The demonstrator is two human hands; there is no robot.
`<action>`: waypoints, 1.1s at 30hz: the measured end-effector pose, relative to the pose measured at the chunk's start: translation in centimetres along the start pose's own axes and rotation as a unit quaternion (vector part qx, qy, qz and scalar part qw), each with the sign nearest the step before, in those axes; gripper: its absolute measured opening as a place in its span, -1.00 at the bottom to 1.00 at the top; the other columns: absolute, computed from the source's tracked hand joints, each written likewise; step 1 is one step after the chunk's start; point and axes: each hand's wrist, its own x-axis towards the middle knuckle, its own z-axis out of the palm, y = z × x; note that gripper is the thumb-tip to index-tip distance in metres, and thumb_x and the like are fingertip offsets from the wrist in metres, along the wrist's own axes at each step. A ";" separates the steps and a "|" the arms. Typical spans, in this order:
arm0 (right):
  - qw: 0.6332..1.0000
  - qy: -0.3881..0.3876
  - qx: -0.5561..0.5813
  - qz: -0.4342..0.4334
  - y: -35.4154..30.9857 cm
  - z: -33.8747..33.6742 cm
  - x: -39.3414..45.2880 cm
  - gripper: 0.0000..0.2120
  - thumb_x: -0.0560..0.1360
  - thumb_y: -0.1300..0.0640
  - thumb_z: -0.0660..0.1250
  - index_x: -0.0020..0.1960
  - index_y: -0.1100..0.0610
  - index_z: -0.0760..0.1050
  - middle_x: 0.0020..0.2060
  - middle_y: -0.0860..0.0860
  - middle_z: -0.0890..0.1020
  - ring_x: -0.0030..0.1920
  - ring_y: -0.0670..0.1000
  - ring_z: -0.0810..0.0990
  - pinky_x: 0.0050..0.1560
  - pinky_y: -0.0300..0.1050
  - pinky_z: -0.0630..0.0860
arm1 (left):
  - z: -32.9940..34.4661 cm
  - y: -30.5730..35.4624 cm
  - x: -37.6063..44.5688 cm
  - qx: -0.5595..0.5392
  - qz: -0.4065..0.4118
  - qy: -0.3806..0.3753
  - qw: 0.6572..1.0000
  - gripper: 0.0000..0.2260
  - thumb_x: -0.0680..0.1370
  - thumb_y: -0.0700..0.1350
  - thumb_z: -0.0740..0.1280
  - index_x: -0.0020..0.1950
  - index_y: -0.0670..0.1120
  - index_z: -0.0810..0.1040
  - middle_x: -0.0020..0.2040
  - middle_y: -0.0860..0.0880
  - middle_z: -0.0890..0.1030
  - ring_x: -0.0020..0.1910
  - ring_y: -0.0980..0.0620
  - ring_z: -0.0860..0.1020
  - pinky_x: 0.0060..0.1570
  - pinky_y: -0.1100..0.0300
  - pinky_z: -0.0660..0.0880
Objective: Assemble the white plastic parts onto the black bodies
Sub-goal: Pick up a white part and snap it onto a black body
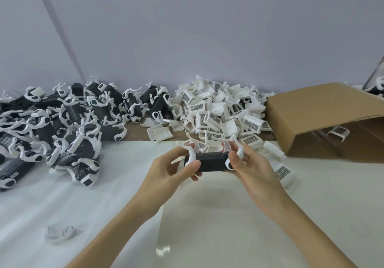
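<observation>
Left hand [176, 169] and right hand [249, 163] are each gripping one end of a black body [211, 161], holding it level above the white table sheet [104, 195] | no readable writing | white curved arms are sticking up at both ends | ribbed white plastic parts [218, 109] are lying heaped just behind | a cardboard box [324, 113] is lying tipped on the right.

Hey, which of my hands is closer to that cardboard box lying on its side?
Right. Your right hand grips the black body just left of the cardboard box; your left hand holds its far end.
</observation>
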 end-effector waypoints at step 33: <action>0.994 -0.072 -0.077 -0.033 -0.1 0.1 -0.8 -0.73 0.57 0.05 0.29 0.24 -0.08 0.58 0.12 0.05 0.69 0.10 0.10 0.65 0.06 -0.17 0.54 | 2.6 -0.6 -0.4 -0.014 -0.007 0.049 0.999 -0.58 0.44 0.18 0.54 0.22 0.05 0.63 0.03 -0.01 0.74 -0.06 -0.05 0.71 -0.01 0.07 0.61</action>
